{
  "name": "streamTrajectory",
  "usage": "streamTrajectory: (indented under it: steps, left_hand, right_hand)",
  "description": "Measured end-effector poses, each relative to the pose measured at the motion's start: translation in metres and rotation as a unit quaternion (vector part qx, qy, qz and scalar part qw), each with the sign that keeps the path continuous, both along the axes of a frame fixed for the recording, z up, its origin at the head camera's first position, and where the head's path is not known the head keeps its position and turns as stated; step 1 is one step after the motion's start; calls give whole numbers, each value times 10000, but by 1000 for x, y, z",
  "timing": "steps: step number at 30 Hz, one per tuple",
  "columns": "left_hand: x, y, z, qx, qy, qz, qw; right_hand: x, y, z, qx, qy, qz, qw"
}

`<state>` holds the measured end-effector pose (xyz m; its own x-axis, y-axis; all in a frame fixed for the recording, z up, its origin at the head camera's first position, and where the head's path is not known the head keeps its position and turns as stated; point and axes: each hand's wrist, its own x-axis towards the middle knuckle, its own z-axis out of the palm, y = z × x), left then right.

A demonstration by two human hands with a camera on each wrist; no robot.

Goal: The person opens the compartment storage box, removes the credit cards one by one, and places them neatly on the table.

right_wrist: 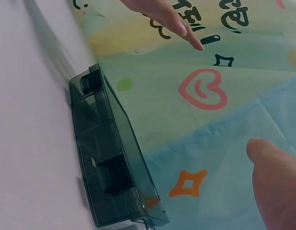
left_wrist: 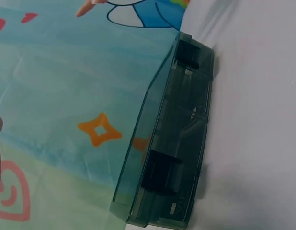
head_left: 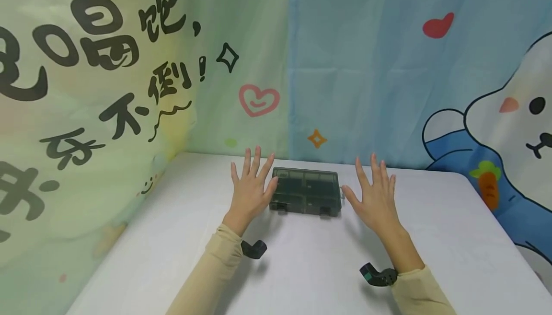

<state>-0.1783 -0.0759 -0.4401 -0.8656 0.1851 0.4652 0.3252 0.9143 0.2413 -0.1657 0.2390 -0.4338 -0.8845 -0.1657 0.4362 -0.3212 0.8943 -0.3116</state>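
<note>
Two bare hands hang above a white table [head_left: 302, 272], seen from the person's own viewpoint, backs of the hands turned up and fingers pointing toward the far side. The left hand [head_left: 250, 197] is spread, its fingers straight and fanned, the thumb angled right. The right hand [head_left: 376, 204] is spread likewise, its thumb angled left. Both are empty, and their shadows fall on the table beneath.

Between them, toward the table's far edge, sits a translucent dark green box [head_left: 308, 189] with its lid down. It lies flat, divided into compartments that show through the lid, with two latches [head_left: 325, 211] on the near side. From the head view the left thumb overlaps the box's left edge; both wrist views show the hands apart from it.

Pale yellow sleeves [head_left: 215, 269] cover the forearms, and a small black device [head_left: 254, 249] shows at each wrist. Behind stands a printed cloth [head_left: 353, 89]: large black lettering [head_left: 97, 15] on the left, a pink heart outline [head_left: 242, 97] in the middle, a white cartoon animal [head_left: 513, 128] with a carrot [head_left: 488, 189] on the right.
</note>
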Motion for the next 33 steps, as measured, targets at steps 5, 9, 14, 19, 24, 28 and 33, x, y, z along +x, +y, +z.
streamTrajectory:
  steps: [5,9,14,19,24,28,33]
  left_hand:
    - [3,0,-8,632,-84,-1,9980]
    - [3,0,-14,1179,-116,-92,9929]
    - [3,0,-23,1728,-496,-255,9834]
    - [2,0,-36,2218,-1040,-414,9686]
    - [-11,-7,-50,3033,-1752,-1203,9289]
    - [-22,-14,-60,3718,-2394,-1602,8825]
    - [-28,-17,-72,3958,-2976,-1863,8486]
  right_hand:
    - [0,-2,-5,-560,-193,281,9978]
    - [1,-5,-10,-902,-285,375,9948]
    - [0,-7,-20,-1085,-400,333,9927]
    - [-3,-8,-33,-1289,-780,273,9882]
    - [-6,-7,-42,-1397,-1280,295,9814]
    - [-10,-8,-49,-1443,-1762,310,9732]
    - [-12,-8,-56,-1601,-2278,262,9601]
